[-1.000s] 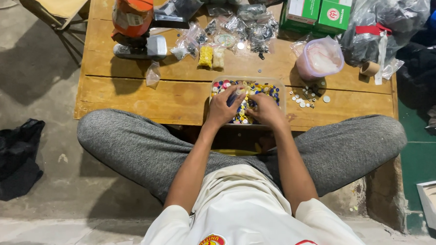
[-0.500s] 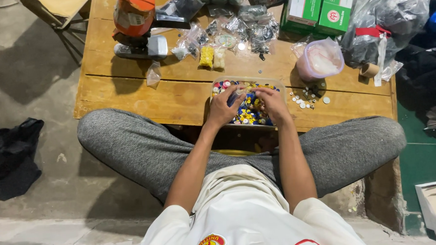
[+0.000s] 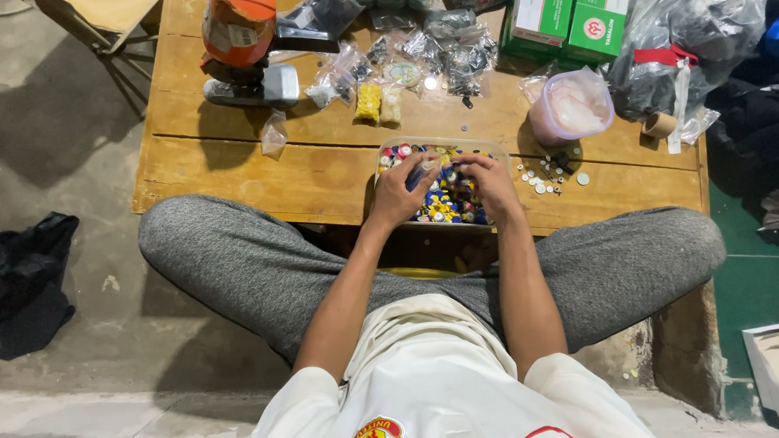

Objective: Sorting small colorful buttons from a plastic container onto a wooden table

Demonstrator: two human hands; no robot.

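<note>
— Both hands over the clear tray (image 3: 483,145) of small coloured caps, at the near edge of the wooden tabletop (image 3: 256,172)?

— Yes. Left hand (image 3: 399,192) curled, fingers closed around a small bluish piece (too small to tell its kind) at the tray's left half. Right hand (image 3: 491,184) just beside it, fingertips pinched down among the caps (image 3: 446,203); whether gripping one or only sorting, cannot tell.

— Together or apart?

— Close, not touching; a narrow gap of caps showing between them.

— And the lie of the tray?

— Straight ahead of the body, between the two crossed knees in grey trousers. Long axis running left to right, parallel to the tabletop's near edge. Neither hand clearly nearer: both resting over it, left over the left half, right over the right half.

— Anything near on the right?

— A scatter of loose white and grey caps (image 3: 545,173) on the bare wood just right of the tray, nearer the right hand. Behind those, a clear tub (image 3: 570,106) with a pinkish lid.

— Farther back?

— Well apart from the hands: small clear bags (image 3: 435,55) of dark parts, two little yellow packets (image 3: 369,102), green boxes (image 3: 573,14), and an orange-and-grey device (image 3: 240,46) at the left rear.
</note>
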